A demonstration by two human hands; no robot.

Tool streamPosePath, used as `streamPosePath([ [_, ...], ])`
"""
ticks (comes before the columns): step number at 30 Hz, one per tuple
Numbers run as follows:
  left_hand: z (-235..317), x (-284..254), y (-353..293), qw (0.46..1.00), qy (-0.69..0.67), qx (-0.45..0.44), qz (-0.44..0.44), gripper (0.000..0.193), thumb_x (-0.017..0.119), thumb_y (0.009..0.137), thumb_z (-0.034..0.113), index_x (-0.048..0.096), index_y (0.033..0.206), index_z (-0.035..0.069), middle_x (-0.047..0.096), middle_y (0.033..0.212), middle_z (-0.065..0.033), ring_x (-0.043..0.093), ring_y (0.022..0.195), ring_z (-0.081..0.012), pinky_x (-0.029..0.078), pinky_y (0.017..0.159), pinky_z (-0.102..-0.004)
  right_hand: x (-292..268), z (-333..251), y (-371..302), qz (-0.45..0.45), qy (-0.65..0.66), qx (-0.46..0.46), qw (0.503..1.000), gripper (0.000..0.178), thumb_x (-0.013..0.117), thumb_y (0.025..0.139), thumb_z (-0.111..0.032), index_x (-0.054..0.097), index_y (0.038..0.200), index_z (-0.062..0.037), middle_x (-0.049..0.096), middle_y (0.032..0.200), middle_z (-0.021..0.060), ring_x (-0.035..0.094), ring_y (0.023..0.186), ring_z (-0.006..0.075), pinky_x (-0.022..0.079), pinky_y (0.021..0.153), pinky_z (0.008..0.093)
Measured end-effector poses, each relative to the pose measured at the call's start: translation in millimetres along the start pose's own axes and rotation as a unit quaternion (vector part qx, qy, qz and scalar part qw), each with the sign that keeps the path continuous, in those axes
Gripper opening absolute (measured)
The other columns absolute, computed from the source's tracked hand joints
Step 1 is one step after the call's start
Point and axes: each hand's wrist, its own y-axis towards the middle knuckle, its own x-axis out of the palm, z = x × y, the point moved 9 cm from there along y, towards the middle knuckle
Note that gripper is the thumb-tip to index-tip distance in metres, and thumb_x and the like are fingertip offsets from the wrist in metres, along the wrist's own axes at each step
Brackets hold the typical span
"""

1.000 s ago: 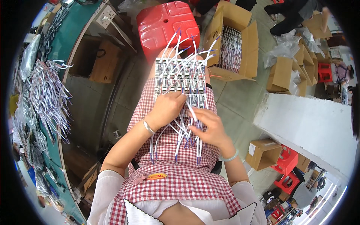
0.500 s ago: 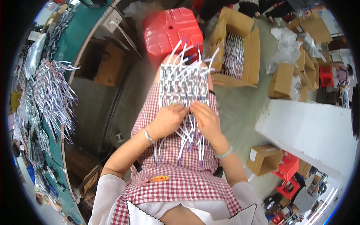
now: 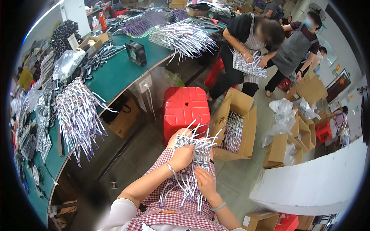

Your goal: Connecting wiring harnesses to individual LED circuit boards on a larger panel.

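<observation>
Across my lap lies a flat panel of small circuit boards [image 3: 203, 158], with white and purple-tipped wires [image 3: 187, 184] sticking out past its far and near ends. My left hand [image 3: 182, 158] is closed over the panel's left part, fingertips among the wires; what it pinches is hidden. Lower and to the right, my right hand [image 3: 205, 181] has its fingers bent against the panel's near right edge, where the wires hang toward me. A red-and-white checked apron [image 3: 154, 200] lies under the panel.
A red plastic stool [image 3: 186, 101] stands beyond my knees. Right of it is an open carton [image 3: 246, 133] of wired panels. The green workbench [image 3: 111, 82] at left bears a wire bundle [image 3: 79, 115] and a black fan [image 3: 136, 53]. A seated person [image 3: 250, 42] handles another wired panel.
The view has tilted up, bringing the bench's far end and other people into sight. My left hand has moved up the panel, away from my right hand, which stays near its lower edge.
</observation>
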Motion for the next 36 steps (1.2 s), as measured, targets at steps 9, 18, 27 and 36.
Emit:
streamPosePath([
  [9,39,-2,-59,0.989,0.049,0.138,-0.003,0.007,0.059,0.083,0.011,0.057,0.084,0.005,0.063,0.077,-0.0139,0.066,0.072,-0.0325,0.053,0.062,-0.0434,-7,12,-2,-0.008,0.044,0.045,0.998,0.019,0.064,0.087,-0.001,0.072,0.104,-0.0003,0.072,0.109,0.014,0.069,0.104,0.0293,0.054,0.089,0.0375],
  [18,44,0,-96,0.956,0.206,0.196,-0.071,0.021,0.057,0.081,0.011,0.064,0.095,-0.003,0.062,0.08,-0.0096,0.062,0.075,-0.0218,0.052,0.064,-0.0331,-3,-4,47,-0.021,0.074,0.011,0.997,0.033,0.057,0.083,0.008,0.069,0.114,0.0003,0.067,0.123,0.0121,0.062,0.117,0.0297,0.049,0.099,0.0395],
  [27,43,-19,-102,0.979,0.055,0.16,-0.112,0.023,0.063,0.077,0.005,0.07,0.099,0.002,0.066,0.09,-0.0104,0.065,0.086,-0.0279,0.053,0.071,-0.0361,29,-15,20,-0.083,0.005,-0.043,0.996,0.045,0.054,0.082,0.009,0.065,0.123,-0.0016,0.059,0.137,0.0124,0.052,0.132,0.0295,0.04,0.112,0.0455],
  [36,-18,-43,-11,0.997,-0.038,-0.062,0.016,0.021,0.07,0.084,0.012,0.071,0.102,0.002,0.071,0.088,-0.0194,0.07,0.081,-0.0354,0.054,0.073,-0.0393,26,-23,20,-0.074,0.008,-0.056,0.996,0.035,0.053,0.083,0.007,0.067,0.114,0.0037,0.061,0.133,0.0163,0.051,0.132,0.0316,0.04,0.112,0.0463],
])
